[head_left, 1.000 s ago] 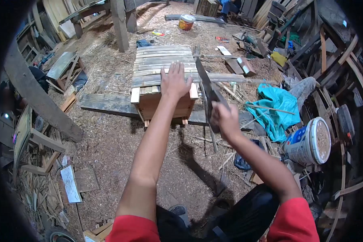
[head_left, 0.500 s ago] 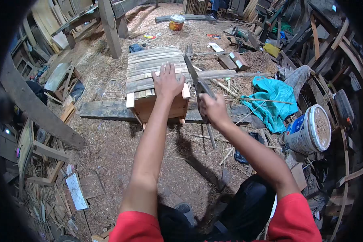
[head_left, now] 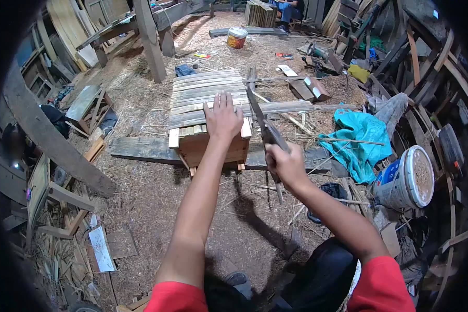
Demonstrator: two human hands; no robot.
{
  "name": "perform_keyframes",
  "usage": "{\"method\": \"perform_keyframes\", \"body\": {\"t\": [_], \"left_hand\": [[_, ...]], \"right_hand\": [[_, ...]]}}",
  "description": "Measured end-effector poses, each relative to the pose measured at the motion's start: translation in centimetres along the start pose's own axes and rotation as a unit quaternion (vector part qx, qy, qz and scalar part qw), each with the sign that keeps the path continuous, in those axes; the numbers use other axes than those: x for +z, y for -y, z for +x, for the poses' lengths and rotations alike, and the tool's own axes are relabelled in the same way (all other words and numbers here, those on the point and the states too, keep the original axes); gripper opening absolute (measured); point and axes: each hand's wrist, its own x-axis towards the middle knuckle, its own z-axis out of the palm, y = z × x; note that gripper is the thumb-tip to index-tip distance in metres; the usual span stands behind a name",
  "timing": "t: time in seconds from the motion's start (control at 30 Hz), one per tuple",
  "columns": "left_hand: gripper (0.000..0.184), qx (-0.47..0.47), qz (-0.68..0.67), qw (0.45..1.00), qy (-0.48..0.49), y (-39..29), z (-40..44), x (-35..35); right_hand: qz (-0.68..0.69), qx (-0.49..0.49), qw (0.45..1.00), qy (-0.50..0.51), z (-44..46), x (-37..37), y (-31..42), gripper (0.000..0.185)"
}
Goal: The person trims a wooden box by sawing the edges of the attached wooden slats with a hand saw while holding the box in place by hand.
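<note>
Handsaw (head_left: 257, 109), just right of the frame's centre, has a flat, dark, tapering blade; its long axis slants, with the narrow end pointing up and slightly left, away from the person, and the handle end toward the lower right. Nearest, along the bottom edge, are red fabric sleeves (head_left: 380, 283) and a dark trouser leg (head_left: 320, 275), above ground (head_left: 156, 218) covered in brown, flaky shavings. At lower left lies a thin white rectangular panel (head_left: 102, 248) with dark marks. The right hand (head_left: 287, 162) has its fingers wrapped around the saw's handle, clamped on it. At right, a round white plastic bucket (head_left: 408, 177) leans, filled with something tan and grainy. In the centre, a wooden box (head_left: 213, 149) shows a smooth, reddish-brown front and short feet; its top is made of narrow, bamboo-like slats (head_left: 192, 118) running left to right, gently bowed. The left hand (head_left: 224, 118) lies palm down on them, clamped on nothing, fingers together and thumb apart. The blade stands beside their right ends; whether its teeth touch them I cannot tell. Crumpled teal sheeting (head_left: 354, 143) lies right of centre, and a rough, dark plank (head_left: 140, 149) extends left from the box. Farther off, at top centre, stands a cylindrical red-and-yellow tub (head_left: 237, 38).
</note>
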Motion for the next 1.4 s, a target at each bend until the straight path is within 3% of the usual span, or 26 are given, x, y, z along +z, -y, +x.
{"method": "perform_keyframes", "body": {"t": [0.1,0.2,0.27,0.4,0.53,0.57,0.67,0.73,0.77,0.87,0.97,1.13,1.4], "left_hand": [[0.067,-0.004,-0.006,1.000,-0.003,-0.3,0.3,0.1],[0.067,-0.001,-0.009,1.000,-0.011,-0.4,0.2,-0.4],[0.067,0.001,-0.004,1.000,-0.014,-0.1,0.0,-0.3],[0.067,0.002,-0.001,1.000,0.005,-0.4,0.0,-0.4],[0.069,0.013,-0.011,1.000,0.001,-0.1,0.2,0.0],[0.073,0.032,-0.022,0.999,0.017,0.0,0.1,0.1],[0.090,0.107,-0.054,0.990,0.078,1.6,0.4,-0.8],[0.107,0.160,-0.089,0.974,0.137,2.6,0.8,-1.7],[0.130,0.183,-0.070,0.966,0.168,3.0,1.1,-2.1],[0.140,0.171,-0.029,0.973,0.155,2.3,0.4,-2.3],[0.144,0.174,0.002,0.972,0.156,1.7,-0.1,-2.9],[0.149,0.172,-0.015,0.971,0.165,1.8,-0.2,-2.8],[0.146,0.165,0.017,0.970,0.176,0.5,-0.6,-2.9]], "right_hand": [[-0.049,-0.035,0.998,-0.033,4.2,-0.1,-1.4,0.028],[0.051,0.019,0.998,0.013,1.3,-0.6,0.1,0.029],[0.029,0.054,0.997,0.053,-1.5,-0.4,2.0,0.029],[-0.066,-0.026,0.997,-0.030,4.2,-0.6,-2.1,0.030],[-0.014,-0.021,1.000,-0.017,4.4,0.2,-2.4,0.031],[-0.040,-0.025,0.999,0.013,3.7,0.1,-2.0,0.030],[-0.046,-0.152,0.987,0.018,2.3,0.7,-1.0,0.032],[-0.037,-0.124,0.992,0.002,2.6,0.3,-1.1,0.038],[-0.054,-0.111,0.992,-0.022,3.5,0.0,-1.4,0.038],[-0.109,-0.123,0.984,-0.062,5.4,0.1,-2.0,0.041],[-0.101,-0.138,0.983,-0.059,4.8,0.5,-0.9,0.041],[-0.010,-0.051,0.999,-0.012,-1.6,-0.4,1.0,0.040],[-0.068,-0.017,0.997,-0.035,1.8,0.1,-0.9,0.042]]}}
